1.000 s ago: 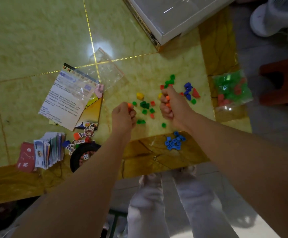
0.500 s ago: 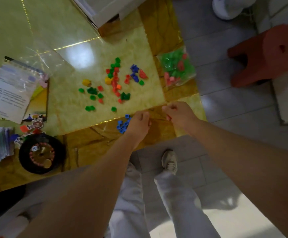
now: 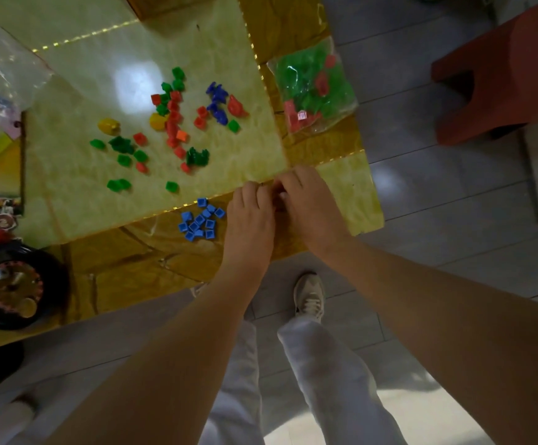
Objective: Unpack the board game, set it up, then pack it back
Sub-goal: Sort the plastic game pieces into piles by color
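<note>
Marbled table (image 3: 351, 200), centre frame: left hand (image 3: 250, 216) and right hand (image 3: 309, 203) had left the scattered pieces (image 3: 173, 123) and met, fingers curled (contents hidden), likely sorting.

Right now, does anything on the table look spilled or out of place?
Nothing damaged. Mixed pieces lie scattered mid-table, unsorted by colour; the blue cubes sit heaped near the table edge.

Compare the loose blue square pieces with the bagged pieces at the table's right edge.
The blue square pieces lie loose in one tight cluster; the bagged pieces sit inside a clear bag. The blue square pieces are one colour; the bagged pieces mix green and red. Both rest on the table.
</note>
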`<act>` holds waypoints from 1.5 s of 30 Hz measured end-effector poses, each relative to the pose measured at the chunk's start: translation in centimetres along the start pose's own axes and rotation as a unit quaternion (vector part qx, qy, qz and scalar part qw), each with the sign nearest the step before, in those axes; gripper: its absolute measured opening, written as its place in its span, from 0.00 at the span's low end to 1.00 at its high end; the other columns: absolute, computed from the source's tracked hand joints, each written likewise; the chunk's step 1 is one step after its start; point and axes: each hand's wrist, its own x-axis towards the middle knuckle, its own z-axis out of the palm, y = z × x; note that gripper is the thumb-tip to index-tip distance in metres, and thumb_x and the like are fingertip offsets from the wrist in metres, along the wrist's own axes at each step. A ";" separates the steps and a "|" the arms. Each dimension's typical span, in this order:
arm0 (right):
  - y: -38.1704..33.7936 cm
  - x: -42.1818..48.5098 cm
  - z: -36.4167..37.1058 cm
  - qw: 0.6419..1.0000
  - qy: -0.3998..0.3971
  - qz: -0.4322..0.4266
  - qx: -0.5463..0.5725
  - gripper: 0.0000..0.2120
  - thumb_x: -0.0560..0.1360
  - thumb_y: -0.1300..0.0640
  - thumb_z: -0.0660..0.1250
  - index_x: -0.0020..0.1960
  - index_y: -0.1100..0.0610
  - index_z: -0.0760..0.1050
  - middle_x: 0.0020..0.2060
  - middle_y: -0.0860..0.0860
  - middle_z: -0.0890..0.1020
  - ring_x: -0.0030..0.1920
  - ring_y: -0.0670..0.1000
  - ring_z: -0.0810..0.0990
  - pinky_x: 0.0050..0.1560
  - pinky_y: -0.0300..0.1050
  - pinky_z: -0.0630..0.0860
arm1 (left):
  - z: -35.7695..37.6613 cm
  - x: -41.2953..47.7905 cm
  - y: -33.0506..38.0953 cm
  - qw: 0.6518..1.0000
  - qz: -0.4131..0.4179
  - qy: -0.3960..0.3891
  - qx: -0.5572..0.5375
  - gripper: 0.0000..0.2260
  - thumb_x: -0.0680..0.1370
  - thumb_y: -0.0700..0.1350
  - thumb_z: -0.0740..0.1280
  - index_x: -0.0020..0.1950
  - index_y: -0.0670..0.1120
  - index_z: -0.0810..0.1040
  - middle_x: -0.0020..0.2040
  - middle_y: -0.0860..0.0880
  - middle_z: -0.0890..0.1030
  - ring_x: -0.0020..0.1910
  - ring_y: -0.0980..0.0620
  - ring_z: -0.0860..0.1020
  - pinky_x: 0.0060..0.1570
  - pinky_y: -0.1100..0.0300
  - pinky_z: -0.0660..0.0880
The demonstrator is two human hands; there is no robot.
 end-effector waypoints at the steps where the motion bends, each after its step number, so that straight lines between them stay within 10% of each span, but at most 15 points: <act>1: 0.3 -0.2 0.5 1.000 0.017 -0.009 -0.009 0.09 0.74 0.63 0.61 0.53 0.60 0.74 0.48 0.57 0.76 0.47 0.57 0.73 0.44 0.54 0.74 | 0.4 -0.2 -0.1 1.000 0.005 0.022 -0.009 0.09 0.75 0.36 0.54 0.52 0.41 0.70 0.49 0.41 0.74 0.45 0.44 0.70 0.44 0.55 0.67; 17: 0.1 -1.5 -0.6 1.000 0.028 -0.003 -0.007 0.12 0.74 0.57 0.65 0.57 0.56 0.74 0.55 0.54 0.75 0.55 0.55 0.69 0.52 0.49 0.68 | 0.0 -1.3 -0.2 0.999 -0.011 0.021 -0.044 0.13 0.80 0.48 0.59 0.58 0.42 0.75 0.61 0.41 0.74 0.61 0.41 0.71 0.60 0.50 0.63; 29: 0.7 -3.5 -3.8 0.988 -0.060 0.137 0.035 0.41 0.68 0.54 0.74 0.75 0.57 0.57 0.67 0.55 0.61 0.62 0.54 0.68 0.57 0.43 0.71 | -2.4 -1.0 -0.2 0.997 -0.059 -0.019 -0.050 0.22 0.74 0.51 0.66 0.65 0.44 0.71 0.62 0.41 0.70 0.58 0.42 0.70 0.53 0.49 0.70; 45: 1.0 -0.8 -3.3 0.982 -0.023 0.119 0.145 0.19 0.73 0.62 0.68 0.63 0.56 0.75 0.55 0.52 0.71 0.55 0.52 0.76 0.55 0.50 0.78 | -3.3 0.0 -1.5 0.997 -0.033 -0.041 -0.060 0.21 0.70 0.52 0.72 0.59 0.45 0.73 0.57 0.43 0.71 0.54 0.43 0.71 0.51 0.49 0.69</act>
